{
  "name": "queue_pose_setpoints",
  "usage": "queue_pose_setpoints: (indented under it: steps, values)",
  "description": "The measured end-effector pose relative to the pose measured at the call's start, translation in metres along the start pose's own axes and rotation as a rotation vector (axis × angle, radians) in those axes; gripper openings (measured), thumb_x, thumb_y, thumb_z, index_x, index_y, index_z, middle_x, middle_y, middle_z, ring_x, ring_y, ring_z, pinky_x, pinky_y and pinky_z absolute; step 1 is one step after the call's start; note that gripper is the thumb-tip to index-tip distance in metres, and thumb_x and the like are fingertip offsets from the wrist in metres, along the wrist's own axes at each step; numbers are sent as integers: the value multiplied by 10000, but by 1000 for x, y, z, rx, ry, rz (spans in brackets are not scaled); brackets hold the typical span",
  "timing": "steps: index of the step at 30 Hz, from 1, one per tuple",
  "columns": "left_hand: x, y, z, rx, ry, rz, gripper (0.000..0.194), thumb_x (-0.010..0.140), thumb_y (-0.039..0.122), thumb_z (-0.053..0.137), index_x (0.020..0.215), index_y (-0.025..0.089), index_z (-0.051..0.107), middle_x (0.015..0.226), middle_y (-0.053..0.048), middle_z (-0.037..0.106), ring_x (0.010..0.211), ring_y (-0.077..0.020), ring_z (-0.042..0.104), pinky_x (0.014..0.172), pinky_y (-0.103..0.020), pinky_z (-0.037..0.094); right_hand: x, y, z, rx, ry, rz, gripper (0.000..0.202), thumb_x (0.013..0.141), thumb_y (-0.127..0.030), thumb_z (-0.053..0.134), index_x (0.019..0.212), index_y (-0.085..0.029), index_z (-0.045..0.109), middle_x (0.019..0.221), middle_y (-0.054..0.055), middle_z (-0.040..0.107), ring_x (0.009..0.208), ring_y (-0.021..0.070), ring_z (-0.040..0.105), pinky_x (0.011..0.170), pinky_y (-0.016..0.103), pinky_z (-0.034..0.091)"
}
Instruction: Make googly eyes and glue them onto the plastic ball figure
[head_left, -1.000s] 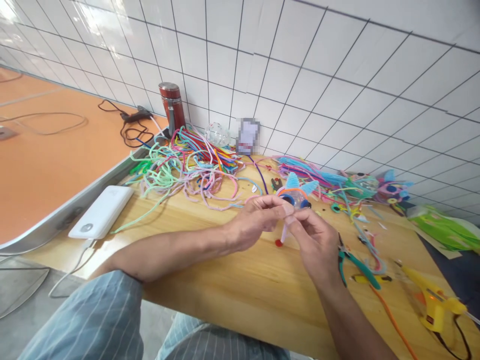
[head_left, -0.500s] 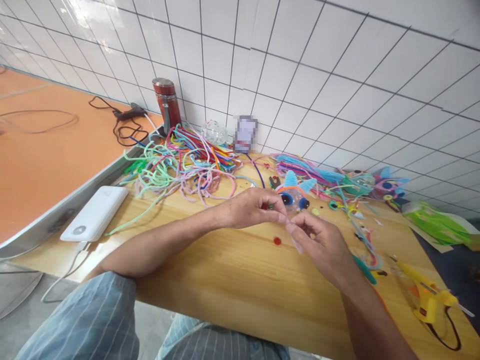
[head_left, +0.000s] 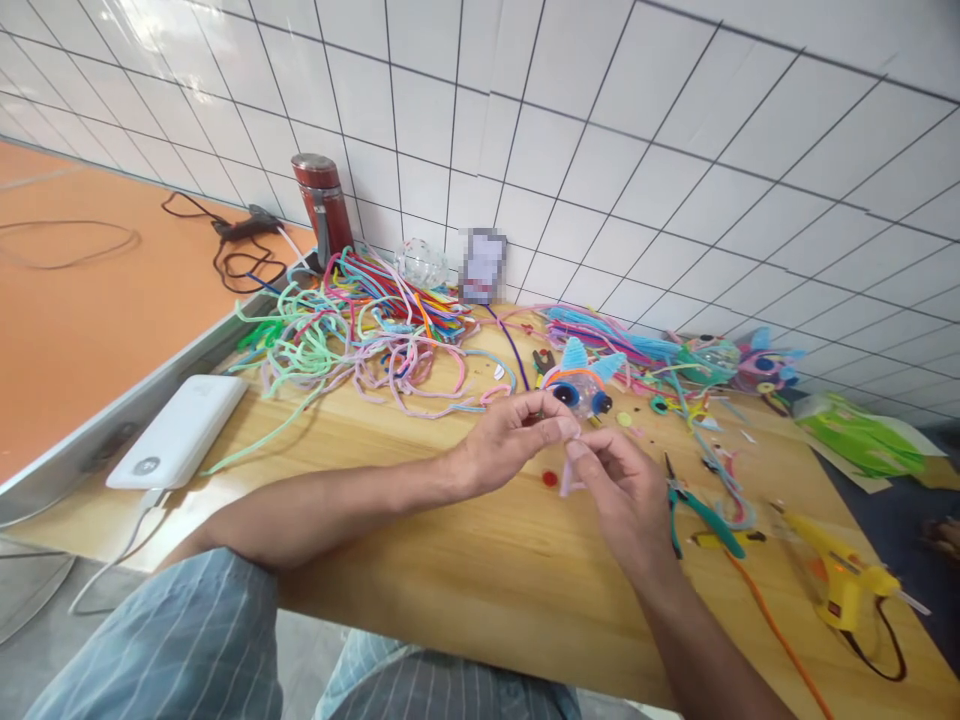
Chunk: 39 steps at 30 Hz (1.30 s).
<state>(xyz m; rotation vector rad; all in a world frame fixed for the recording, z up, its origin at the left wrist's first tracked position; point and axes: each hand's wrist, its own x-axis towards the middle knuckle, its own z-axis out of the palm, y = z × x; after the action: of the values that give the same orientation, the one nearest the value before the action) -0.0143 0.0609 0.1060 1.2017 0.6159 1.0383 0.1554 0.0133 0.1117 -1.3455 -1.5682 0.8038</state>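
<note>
Both hands meet over the wooden table, pinching a short pale lilac pipe cleaner (head_left: 566, 478) that hangs below the fingertips. My left hand (head_left: 517, 435) is closed on its upper part, thumb against forefinger. My right hand (head_left: 616, 478) grips it just beside, fingers curled; most of the piece is hidden by the fingers. Behind the hands sits a clear ball figure (head_left: 589, 400) with blue-rimmed eyes, light blue ears and an orange band. A red disc (head_left: 550, 479) lies on the table beside the pipe cleaner.
Loose pipe cleaners (head_left: 315, 340) pile up at the back left, near a red flask (head_left: 322, 205) and a phone (head_left: 482, 265). A white power bank (head_left: 178, 432) lies left. Right are teal-handled pliers (head_left: 705, 515), a yellow glue gun (head_left: 840, 570) and a green packet (head_left: 859, 437).
My hands have shifted slightly left and my right forearm has swung left, uncovering the pliers. The pipe cleaner's lower end now hangs more upright; both hands still pinch it.
</note>
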Motion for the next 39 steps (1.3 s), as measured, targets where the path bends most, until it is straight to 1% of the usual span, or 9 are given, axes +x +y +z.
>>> queue_pose_setpoints:
  steps: [4, 7, 12, 19, 23, 27, 32, 35, 39]
  values:
    - [-5, -11, 10, -252, 77, -148, 495, 753, 606, 831, 823, 165, 616, 638, 63, 506, 529, -54, 347, 536, -225, 262, 0, 2, 10, 95, 6, 26, 260, 939, -398, 669, 745, -225, 656, 639, -20, 653, 578, 136, 616, 590, 252, 504]
    - [1, -14, 6, -315, 3, -226, 545, 702, 647, 843, 832, 163, 629, 619, 66, 485, 509, -56, 349, 515, -228, 249, 2, 3, 3, 89, -8, 52, 259, 915, -395, 682, 724, -224, 647, 611, -30, 612, 548, 124, 570, 539, 234, 470]
    - [19, -5, -16, -65, -224, -229, 456, 777, 587, 793, 843, 153, 670, 678, 46, 534, 545, -58, 348, 532, -229, 245, 8, 4, -15, -15, -169, 78, 264, 919, -406, 649, 734, -219, 632, 632, -25, 614, 583, 132, 567, 582, 254, 455]
    - [27, 8, -37, 348, -423, -95, 236, 848, 396, 761, 868, 161, 740, 792, 12, 667, 758, -115, 548, 721, -243, 402, 10, -5, -22, -175, -275, 129, 269, 901, -423, 625, 725, -221, 625, 595, -33, 543, 547, 131, 492, 534, 267, 391]
    - [24, 5, -29, 226, -294, -138, 266, 795, 401, 793, 815, 147, 717, 745, 16, 647, 701, -98, 520, 681, -240, 382, 10, -4, -21, -144, -211, 103, 266, 900, -428, 646, 735, -219, 644, 571, -39, 531, 522, 123, 470, 511, 263, 372]
    - [12, -7, -10, -64, -59, -226, 409, 720, 518, 846, 775, 158, 660, 579, 82, 454, 529, -54, 296, 543, -241, 233, 7, 3, -9, -48, -76, 101, 274, 901, -427, 682, 726, -223, 628, 576, -33, 577, 516, 123, 506, 505, 256, 386]
    - [-1, -24, 8, -337, 103, -269, 508, 665, 565, 896, 773, 161, 608, 578, 78, 461, 504, -47, 307, 524, -240, 230, 4, 8, 9, 2, 16, 42, 302, 919, -414, 663, 691, -222, 615, 587, -22, 609, 539, 125, 542, 563, 262, 444]
    - [1, -26, 7, -344, 79, -287, 529, 682, 612, 872, 802, 164, 617, 564, 77, 442, 505, -59, 333, 523, -238, 235, 6, 9, 7, 32, -4, 95, 305, 892, -424, 678, 672, -226, 603, 573, -22, 607, 535, 127, 544, 549, 257, 447]
    - [15, -16, -8, -163, -118, -258, 533, 727, 659, 807, 769, 157, 634, 639, 50, 495, 551, -66, 361, 536, -237, 255, 10, 6, -7, 13, -101, 158, 272, 837, -436, 705, 687, -225, 624, 575, -20, 612, 528, 130, 539, 527, 255, 439]
